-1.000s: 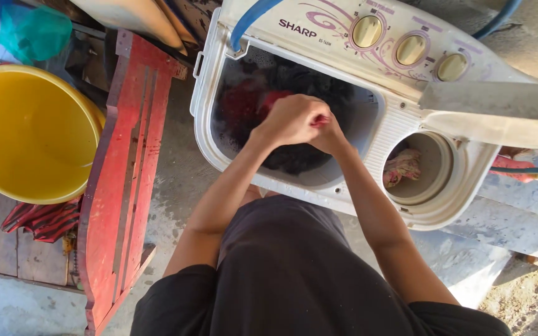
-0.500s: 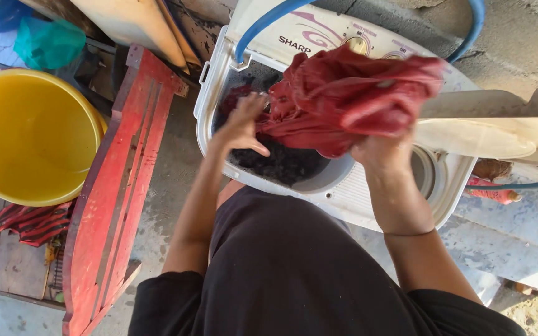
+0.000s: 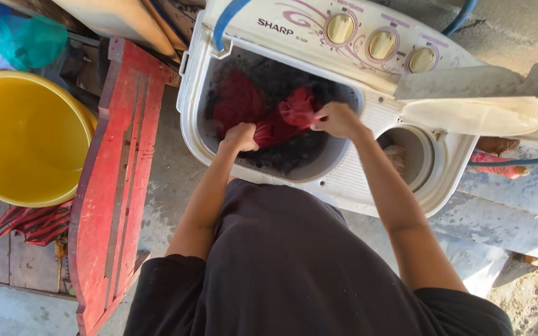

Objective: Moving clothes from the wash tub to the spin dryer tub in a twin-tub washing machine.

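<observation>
Where it hung high before, red cloth (image 3: 281,121) now down in washer tub (image 3: 188,118).

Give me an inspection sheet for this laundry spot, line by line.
Surface: bare concrete floor.
Job's things: red garment over the wash tub of a white twin-tub washer; dark laundry beneath.
Clutter: yellow basin, red wooden frame, striped cloth.
Grips: left hand and right hand both closed on the garment.
Cables: blue hose into the tub.
Surroundings: cloth in spin tub.
</observation>
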